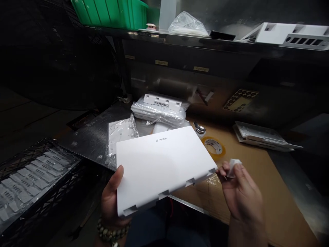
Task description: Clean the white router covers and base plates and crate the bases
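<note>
My left hand (111, 200) grips a flat white plastic cover (161, 164) marked HUAWEI from below, thumb on its left edge, holding it above the bench's front edge. My right hand (240, 193) is just off the cover's right corner, fingers pinched on a small white scrap (233, 166) of film or paper. A beaded bracelet (110, 233) is on my left wrist.
A bagged white part (120, 132) and a stack of bagged covers (160, 108) lie behind the cover. A yellow tape roll (214, 145) and a small metal piece (199, 129) sit on cardboard (259, 178). A black crate (36, 175) of bagged parts is left; more white parts (259, 137) are right.
</note>
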`<act>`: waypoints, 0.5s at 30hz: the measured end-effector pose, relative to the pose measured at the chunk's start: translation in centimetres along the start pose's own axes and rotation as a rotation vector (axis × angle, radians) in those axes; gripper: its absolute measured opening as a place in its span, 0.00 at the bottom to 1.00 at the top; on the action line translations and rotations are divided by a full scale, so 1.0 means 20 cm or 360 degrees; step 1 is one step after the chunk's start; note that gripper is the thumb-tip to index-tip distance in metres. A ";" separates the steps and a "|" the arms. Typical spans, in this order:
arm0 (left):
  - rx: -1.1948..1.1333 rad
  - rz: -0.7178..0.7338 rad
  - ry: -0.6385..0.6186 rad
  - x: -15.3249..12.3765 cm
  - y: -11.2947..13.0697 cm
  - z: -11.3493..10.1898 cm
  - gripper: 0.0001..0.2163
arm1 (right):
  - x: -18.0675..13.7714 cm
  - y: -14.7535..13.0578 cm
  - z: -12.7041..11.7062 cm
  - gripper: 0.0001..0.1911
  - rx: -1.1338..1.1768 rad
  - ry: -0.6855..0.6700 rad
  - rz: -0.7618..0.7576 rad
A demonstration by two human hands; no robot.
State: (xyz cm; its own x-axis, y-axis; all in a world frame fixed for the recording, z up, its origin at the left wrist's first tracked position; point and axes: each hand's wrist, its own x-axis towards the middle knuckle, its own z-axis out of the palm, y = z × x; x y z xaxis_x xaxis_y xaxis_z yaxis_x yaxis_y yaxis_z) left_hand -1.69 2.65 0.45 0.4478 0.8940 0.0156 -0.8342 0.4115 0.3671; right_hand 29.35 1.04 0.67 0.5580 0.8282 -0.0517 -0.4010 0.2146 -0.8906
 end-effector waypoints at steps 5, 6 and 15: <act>-0.0064 0.0055 -0.0130 0.05 -0.05 0.08 0.23 | 0.02 0.05 0.08 0.19 -0.0119 -0.0030 0.0157; -0.0065 0.0087 -0.0152 0.07 -0.07 0.11 0.22 | 0.01 0.06 0.10 0.20 -0.0128 -0.0065 0.0189; -0.0033 0.0223 0.0273 0.03 -0.06 0.11 0.17 | 0.22 0.14 0.07 0.24 -0.0946 0.0004 -0.0444</act>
State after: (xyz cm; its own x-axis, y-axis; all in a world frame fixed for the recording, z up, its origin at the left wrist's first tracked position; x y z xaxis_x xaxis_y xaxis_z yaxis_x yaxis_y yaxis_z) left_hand 0.23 2.38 2.02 0.2672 0.9590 -0.0940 -0.8917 0.2831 0.3533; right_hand 29.60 6.01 -1.33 0.5847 0.7817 0.2169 0.2284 0.0980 -0.9686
